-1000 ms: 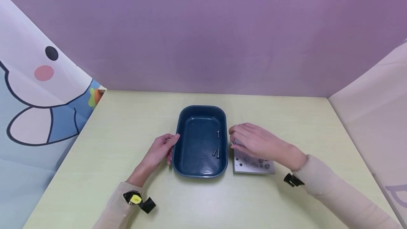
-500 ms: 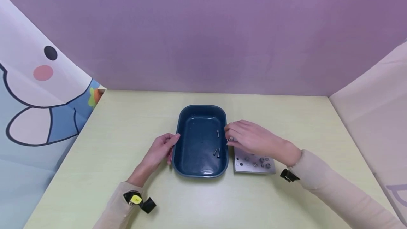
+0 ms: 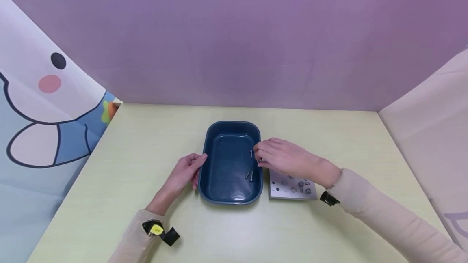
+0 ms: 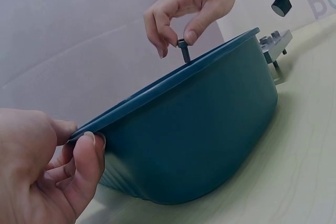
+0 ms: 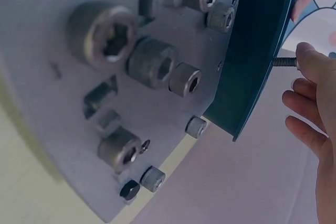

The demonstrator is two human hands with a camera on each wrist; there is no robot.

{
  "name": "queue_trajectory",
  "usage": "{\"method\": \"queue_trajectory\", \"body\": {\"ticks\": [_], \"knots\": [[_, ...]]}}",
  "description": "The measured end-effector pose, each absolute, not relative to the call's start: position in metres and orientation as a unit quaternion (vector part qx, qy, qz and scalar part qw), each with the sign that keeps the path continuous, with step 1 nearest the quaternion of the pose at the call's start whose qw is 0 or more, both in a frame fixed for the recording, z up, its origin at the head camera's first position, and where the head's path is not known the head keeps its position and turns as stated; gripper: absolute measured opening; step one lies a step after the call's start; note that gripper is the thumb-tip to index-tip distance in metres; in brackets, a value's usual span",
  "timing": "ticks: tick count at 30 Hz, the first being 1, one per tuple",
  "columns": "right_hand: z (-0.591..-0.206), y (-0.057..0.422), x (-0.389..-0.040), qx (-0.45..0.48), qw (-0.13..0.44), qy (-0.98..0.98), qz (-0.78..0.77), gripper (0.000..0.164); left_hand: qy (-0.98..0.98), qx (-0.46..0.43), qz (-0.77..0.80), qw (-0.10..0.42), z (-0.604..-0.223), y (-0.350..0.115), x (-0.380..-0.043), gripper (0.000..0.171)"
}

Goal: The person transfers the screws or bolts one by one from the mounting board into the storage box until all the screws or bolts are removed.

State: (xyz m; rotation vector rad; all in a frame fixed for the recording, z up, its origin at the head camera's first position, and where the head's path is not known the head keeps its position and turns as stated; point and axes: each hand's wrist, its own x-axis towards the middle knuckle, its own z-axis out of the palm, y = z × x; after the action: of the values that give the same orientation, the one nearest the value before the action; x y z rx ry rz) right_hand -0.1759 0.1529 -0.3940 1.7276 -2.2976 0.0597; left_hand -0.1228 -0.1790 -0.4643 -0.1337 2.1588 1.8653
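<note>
My left hand [image 3: 184, 172] grips the left rim of a dark blue plastic tray [image 3: 226, 161], thumb on top and fingers below, as the left wrist view shows. Between thumb and fingertips, my right hand [image 3: 285, 158] pinches a socket head screw [image 4: 185, 51] over the tray's right rim. The screw's head is up and its shank points down. In the right wrist view the threaded end [image 5: 285, 62] shows beside the rim. Three loose screws [image 3: 251, 176] lie on the tray's right half, one of them close to my right fingertips.
A grey metal plate [image 3: 290, 193] with holes and several seated socket head screws [image 5: 152, 61] lies right of the tray, partly under my right forearm in the head view. A purple backdrop [image 3: 241, 52] stands behind the pale table [image 3: 153, 133].
My right hand has moved left from over the metal plate to the tray's right rim, carrying the screw. My left hand and the tray have stayed in place.
</note>
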Motion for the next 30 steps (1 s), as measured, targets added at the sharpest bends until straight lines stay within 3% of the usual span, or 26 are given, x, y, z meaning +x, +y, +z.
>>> {"method": "queue_trajectory", "body": {"ticks": [7,16,30], "knots": [[-0.391,0.15,-0.176,0.605,0.117,-0.788,-0.014,0.018,0.748,-0.045,0.647,0.143,-0.464,-0.179,-0.123,0.045],[-0.388,0.14,-0.18,0.634,0.154,-0.751,-0.101,0.022,0.749,-0.049,0.645,0.144,-0.464,-0.178,-0.123,0.044],[-0.386,0.127,-0.183,0.647,0.142,-0.727,-0.18,0.024,0.746,-0.045,0.648,0.146,-0.464,-0.178,-0.122,0.045]]}}
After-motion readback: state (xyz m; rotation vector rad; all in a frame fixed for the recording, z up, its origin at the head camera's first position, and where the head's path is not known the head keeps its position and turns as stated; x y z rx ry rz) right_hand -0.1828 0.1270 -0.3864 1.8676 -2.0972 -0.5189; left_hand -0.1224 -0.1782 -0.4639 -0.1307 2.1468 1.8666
